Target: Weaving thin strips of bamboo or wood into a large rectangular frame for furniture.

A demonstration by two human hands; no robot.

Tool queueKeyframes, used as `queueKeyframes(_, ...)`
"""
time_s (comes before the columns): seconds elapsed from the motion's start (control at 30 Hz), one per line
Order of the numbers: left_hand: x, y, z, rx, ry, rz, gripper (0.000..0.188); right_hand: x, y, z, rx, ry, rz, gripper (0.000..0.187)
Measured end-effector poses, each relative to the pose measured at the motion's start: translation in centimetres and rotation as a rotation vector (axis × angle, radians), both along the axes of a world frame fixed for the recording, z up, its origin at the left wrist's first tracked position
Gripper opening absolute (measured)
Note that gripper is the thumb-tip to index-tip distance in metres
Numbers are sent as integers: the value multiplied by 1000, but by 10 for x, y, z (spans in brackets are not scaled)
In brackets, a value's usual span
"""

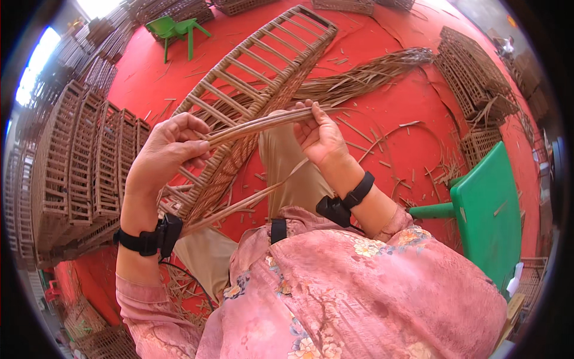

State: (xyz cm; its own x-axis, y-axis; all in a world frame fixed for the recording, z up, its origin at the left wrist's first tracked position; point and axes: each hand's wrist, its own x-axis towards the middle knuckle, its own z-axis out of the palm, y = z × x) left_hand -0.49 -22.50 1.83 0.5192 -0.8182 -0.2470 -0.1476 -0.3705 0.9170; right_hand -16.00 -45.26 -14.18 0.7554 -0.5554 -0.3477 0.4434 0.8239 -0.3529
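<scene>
Left hand (170, 143) and right hand (323, 136) grip cane strips (257, 125) — beneath them, a long woven basket (292, 67); stacked baskets (82, 161) stand at left, contents unclear.

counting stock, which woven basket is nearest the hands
The long basket slanting beneath the strips between the left hand and right hand; the other baskets sit farther out, around it.

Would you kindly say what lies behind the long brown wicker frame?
Long brown strips extend rightward across red flooring; the frame's woven side covers anything directly behind it.
</scene>
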Motion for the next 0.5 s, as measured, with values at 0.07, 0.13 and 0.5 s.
queueKeyframes(0.07, 3, 1, -4, 1, 3, -11, 20, -3, -15, -7, -12, 84, -72, 16)
queueKeyframes(0.13, 6, -2, -8, -48, 6, 9, 19, -11, -42, -23, 25, 71, -126, 15)
queueKeyframes(0.5, 4, 1, 9, 2, -32, -15, 17, -82, -205, -94, -6, -55, -315, 12)
